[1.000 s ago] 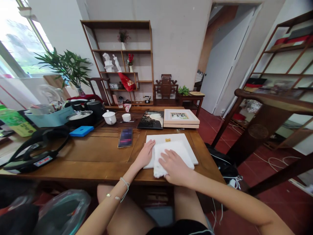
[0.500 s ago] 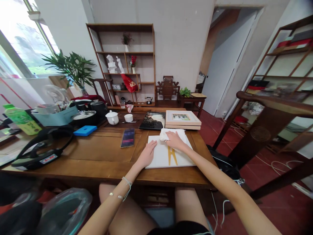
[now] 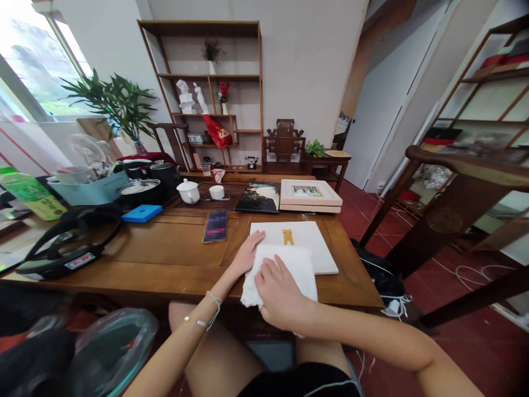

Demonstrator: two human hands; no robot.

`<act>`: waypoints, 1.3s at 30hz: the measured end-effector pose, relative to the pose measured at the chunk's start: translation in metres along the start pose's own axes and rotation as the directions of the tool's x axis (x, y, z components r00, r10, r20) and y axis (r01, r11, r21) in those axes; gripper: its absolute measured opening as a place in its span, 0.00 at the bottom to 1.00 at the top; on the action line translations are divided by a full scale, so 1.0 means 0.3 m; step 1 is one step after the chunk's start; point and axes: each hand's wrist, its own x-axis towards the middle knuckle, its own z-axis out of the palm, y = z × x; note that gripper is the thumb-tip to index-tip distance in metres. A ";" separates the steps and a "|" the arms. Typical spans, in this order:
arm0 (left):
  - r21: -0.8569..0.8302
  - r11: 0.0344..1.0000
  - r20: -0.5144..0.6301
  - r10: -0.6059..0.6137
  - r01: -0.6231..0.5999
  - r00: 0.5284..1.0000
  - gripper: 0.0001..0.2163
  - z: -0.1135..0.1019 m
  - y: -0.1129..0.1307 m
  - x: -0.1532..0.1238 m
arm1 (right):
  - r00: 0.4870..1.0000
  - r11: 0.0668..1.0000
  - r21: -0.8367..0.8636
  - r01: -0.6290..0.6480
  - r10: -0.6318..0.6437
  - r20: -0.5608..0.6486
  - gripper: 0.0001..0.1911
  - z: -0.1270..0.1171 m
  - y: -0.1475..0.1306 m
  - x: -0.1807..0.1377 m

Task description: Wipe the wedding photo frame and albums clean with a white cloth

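A white flat panel (image 3: 320,251) lies on the wooden table in front of me, with a yellow shape (image 3: 288,237) on its upper middle. My left hand (image 3: 248,251) rests flat on the panel's left edge, fingers stretched out. Over the panel's near side spreads a white cloth (image 3: 305,270), which hangs past the near edge and hides the lower part of the yellow shape. My right hand (image 3: 279,286) grips the cloth from above with bent fingers.
Behind the panel lie a dark picture (image 3: 258,197) and stacked pale frames (image 3: 309,196). A phone (image 3: 215,226), a blue box (image 3: 142,213), a lidded white cup (image 3: 188,191) and a black headset (image 3: 70,242) sit leftward. A lined bin (image 3: 115,353) stands below the table.
My right hand has moved the cloth from the panel's far side toward me, to its near edge. The cloth now lies more spread out. My left hand stays at the left edge.
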 end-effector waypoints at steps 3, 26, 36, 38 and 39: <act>0.062 0.998 0.014 0.004 -0.004 1.000 0.20 0.008 0.009 -0.004 | 0.998 0.994 0.087 -0.065 0.064 0.018 0.17 0.016 0.081 0.033; 0.170 0.984 0.094 -0.077 0.060 0.993 0.21 -0.029 0.096 -0.010 | 0.952 0.821 0.506 -0.265 0.305 0.005 0.09 0.088 0.498 0.275; 0.169 0.985 0.121 -0.061 0.040 0.991 0.22 -0.017 0.068 0.003 | 0.904 0.837 0.409 -0.364 0.423 -0.059 0.13 0.051 0.597 0.035; 0.176 0.984 0.118 -0.061 0.039 0.991 0.22 -0.017 0.069 0.004 | 0.919 0.877 0.341 -0.339 0.386 -0.078 0.17 0.063 0.543 -0.016; 0.179 0.983 0.118 -0.060 0.038 0.991 0.23 -0.017 0.071 0.004 | 0.931 0.900 0.299 -0.316 0.354 -0.083 0.19 0.067 0.509 -0.048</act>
